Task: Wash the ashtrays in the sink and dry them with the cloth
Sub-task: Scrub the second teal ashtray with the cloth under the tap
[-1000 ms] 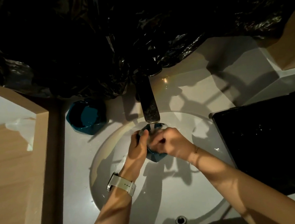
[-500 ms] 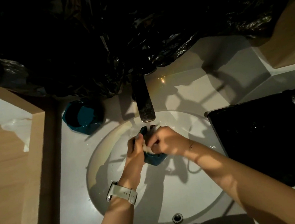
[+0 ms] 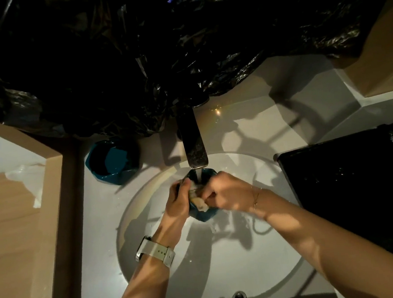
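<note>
Under tap (image 3: 194, 146), 12 o'clock of sink (image 3: 248, 263): left hand (image 3: 177, 204) grips ashtray (image 3: 204, 213); right hand (image 3: 228, 193) fingers curled, rubbing inside. Second ashtray (image 3: 112, 162) at 10 o'clock.

Two teal ashtrays: one (image 3: 203, 195) under the tap, one (image 3: 112, 164) on the counter's back left corner; two hands, left (image 3: 177, 202) and right (image 3: 228, 193); one tap (image 3: 193, 146); one sink (image 3: 224, 265); one drain hole (image 3: 239, 297); one black tray (image 3: 351, 190) on the counter's right edge; one watch (image 3: 155, 251); one bracelet (image 3: 256, 197); one pale wad (image 3: 199, 204) in the held ashtray.
</note>
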The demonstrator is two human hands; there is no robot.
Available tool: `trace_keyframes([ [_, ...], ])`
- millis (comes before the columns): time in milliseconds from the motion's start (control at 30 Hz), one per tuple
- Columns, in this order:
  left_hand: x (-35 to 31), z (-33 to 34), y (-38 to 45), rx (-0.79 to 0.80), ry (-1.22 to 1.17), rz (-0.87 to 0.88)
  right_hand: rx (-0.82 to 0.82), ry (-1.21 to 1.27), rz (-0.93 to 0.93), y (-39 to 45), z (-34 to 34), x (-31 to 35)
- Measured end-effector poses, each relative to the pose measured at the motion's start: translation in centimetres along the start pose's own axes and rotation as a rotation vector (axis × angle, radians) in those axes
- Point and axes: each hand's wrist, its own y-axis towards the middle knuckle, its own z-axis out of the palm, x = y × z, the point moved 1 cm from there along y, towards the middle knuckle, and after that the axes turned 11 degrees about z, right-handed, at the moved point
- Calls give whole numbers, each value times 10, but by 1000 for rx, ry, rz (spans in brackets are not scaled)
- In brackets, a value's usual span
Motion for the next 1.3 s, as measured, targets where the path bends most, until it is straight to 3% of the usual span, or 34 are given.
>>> trace_keyframes([
  [100, 6, 1, -2, 54, 29, -4, -88, -191, 175, 6, -9, 4],
  [167, 8, 1, -4, 70, 5, -25, -224, -269, 159, 11, -2, 8],
  [233, 7, 1, -3, 65, -12, -33, -294, -109, 101, 11, 8, 7],
  [300, 5, -3, 1, 48, 16, -33, -206, 114, 29, 8, 14, 3],
  [400, 0, -9, 3, 25, 67, -21, -14, 218, 31, 0, 12, 0],
  [500, 4, -9, 2, 54, 127, -13, -13, -2, 108, -1, 4, -4],
  [600, 9, -6, -6, 85, 93, -45, -216, -235, 123, 0, 6, 3],
  [700, 11, -6, -9, 86, 16, -38, -304, -7, 51, 1, 21, 4],
  [767, 11, -8, -8, 59, 14, -41, -216, 193, 27, 3, 29, -2],
  [867, 11, -12, -4, 0, 40, -62, -94, 287, 53, -2, 29, -10],
  [1000, 9, -15, -1, -41, 45, -75, -301, 430, 5, -20, 20, -20],
  [1067, 9, -19, -1, -37, 78, -73, -353, 659, 8, -34, 15, -21],
  [1133, 10, -21, -3, -45, 74, -78, -397, 938, 73, -45, 8, -22],
  [1300, 11, -22, -16, -12, 37, -39, -595, 1282, 251, -52, 7, -23],
])
